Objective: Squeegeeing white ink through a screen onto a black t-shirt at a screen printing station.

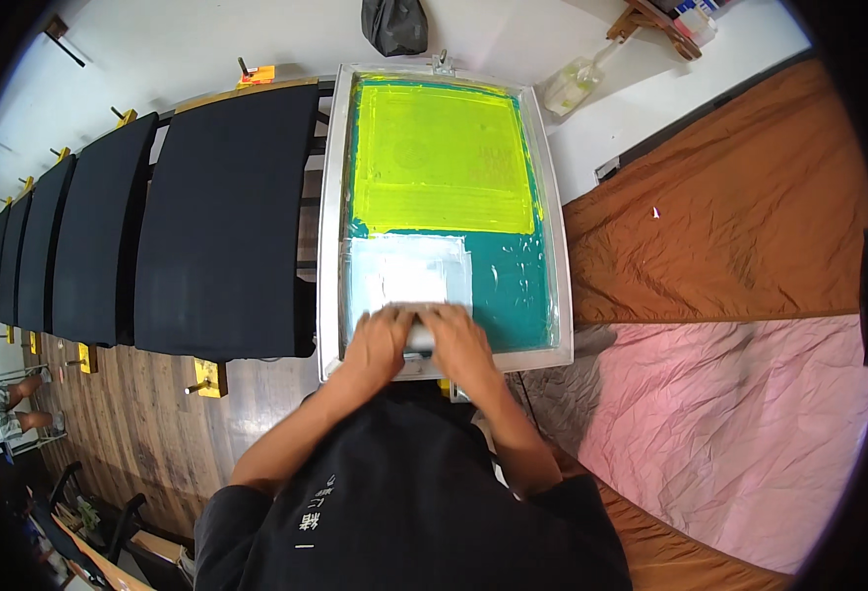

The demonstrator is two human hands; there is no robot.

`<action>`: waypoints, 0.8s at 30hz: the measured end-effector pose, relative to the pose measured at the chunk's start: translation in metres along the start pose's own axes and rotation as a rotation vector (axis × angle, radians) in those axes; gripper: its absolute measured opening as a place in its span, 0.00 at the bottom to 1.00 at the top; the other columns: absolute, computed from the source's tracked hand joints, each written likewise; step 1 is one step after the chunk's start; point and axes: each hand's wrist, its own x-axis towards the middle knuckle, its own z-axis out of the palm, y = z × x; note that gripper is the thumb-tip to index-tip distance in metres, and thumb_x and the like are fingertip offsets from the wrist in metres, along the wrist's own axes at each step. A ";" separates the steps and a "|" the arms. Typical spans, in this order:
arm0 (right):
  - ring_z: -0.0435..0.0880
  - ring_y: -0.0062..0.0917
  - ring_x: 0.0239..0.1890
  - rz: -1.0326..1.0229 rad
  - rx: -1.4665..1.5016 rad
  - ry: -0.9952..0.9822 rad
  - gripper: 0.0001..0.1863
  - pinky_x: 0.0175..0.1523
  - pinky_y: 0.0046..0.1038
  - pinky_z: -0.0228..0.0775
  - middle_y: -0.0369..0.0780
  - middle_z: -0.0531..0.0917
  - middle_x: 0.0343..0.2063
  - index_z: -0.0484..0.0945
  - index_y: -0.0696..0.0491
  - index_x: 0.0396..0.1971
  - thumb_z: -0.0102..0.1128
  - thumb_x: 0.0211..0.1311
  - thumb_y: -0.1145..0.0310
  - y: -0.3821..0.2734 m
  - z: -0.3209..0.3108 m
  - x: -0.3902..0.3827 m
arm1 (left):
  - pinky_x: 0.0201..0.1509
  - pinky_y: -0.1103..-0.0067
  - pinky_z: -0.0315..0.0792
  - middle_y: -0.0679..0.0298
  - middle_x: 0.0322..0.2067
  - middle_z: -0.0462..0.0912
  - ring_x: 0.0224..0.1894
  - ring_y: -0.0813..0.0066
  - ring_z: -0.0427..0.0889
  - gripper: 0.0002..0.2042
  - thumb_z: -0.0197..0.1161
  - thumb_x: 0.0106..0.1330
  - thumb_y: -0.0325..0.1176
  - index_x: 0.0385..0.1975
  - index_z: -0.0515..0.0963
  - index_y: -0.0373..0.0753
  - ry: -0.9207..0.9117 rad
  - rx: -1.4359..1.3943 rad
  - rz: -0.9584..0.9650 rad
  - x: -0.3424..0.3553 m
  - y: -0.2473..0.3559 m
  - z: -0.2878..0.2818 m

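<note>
A screen-printing frame (560,246) with a metal rim holds a teal mesh (508,295), a bright yellow-green ink area (439,158) across its upper part and white ink (404,264) at lower left. My left hand (375,345) and my right hand (461,345) grip a pale, bar-like squeegee (417,335) side by side at the lower edge of the white ink. The fingers are slightly blurred, and my hands hide much of the squeegee.
Several platens draped in black fabric (222,217) run leftward on a rack with yellow brackets (209,379). Orange fabric (709,227) and crumpled pink fabric (719,424) cover the right side. A black bag (394,25) sits beyond the frame. Another person's legs (15,419) show at lower left.
</note>
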 end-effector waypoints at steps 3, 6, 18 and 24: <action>0.75 0.46 0.52 -0.027 0.051 -0.040 0.25 0.54 0.40 0.71 0.49 0.77 0.48 0.77 0.58 0.46 0.54 0.42 0.85 -0.009 0.002 -0.034 | 0.56 0.55 0.71 0.47 0.44 0.80 0.47 0.46 0.79 0.20 0.56 0.48 0.19 0.45 0.75 0.31 -0.109 0.025 -0.059 -0.037 0.024 -0.005; 0.76 0.45 0.49 0.033 0.039 -0.135 0.25 0.54 0.40 0.71 0.48 0.79 0.45 0.78 0.58 0.45 0.55 0.40 0.84 -0.013 -0.008 -0.028 | 0.56 0.55 0.70 0.47 0.42 0.80 0.46 0.48 0.80 0.20 0.56 0.48 0.20 0.46 0.75 0.32 -0.275 0.023 -0.084 -0.031 0.031 -0.021; 0.78 0.46 0.45 -0.004 -0.122 -0.083 0.20 0.49 0.42 0.73 0.49 0.80 0.38 0.79 0.54 0.43 0.54 0.47 0.82 -0.005 -0.011 0.057 | 0.49 0.58 0.74 0.51 0.34 0.81 0.39 0.51 0.82 0.15 0.59 0.47 0.21 0.38 0.76 0.35 -0.069 0.053 -0.097 0.034 -0.023 -0.026; 0.75 0.45 0.48 0.035 -0.020 -0.086 0.26 0.53 0.39 0.71 0.47 0.79 0.42 0.78 0.57 0.44 0.57 0.38 0.85 -0.026 -0.011 -0.015 | 0.56 0.57 0.70 0.51 0.41 0.79 0.49 0.55 0.79 0.20 0.60 0.47 0.22 0.45 0.74 0.34 -0.176 0.090 -0.016 -0.025 0.013 -0.019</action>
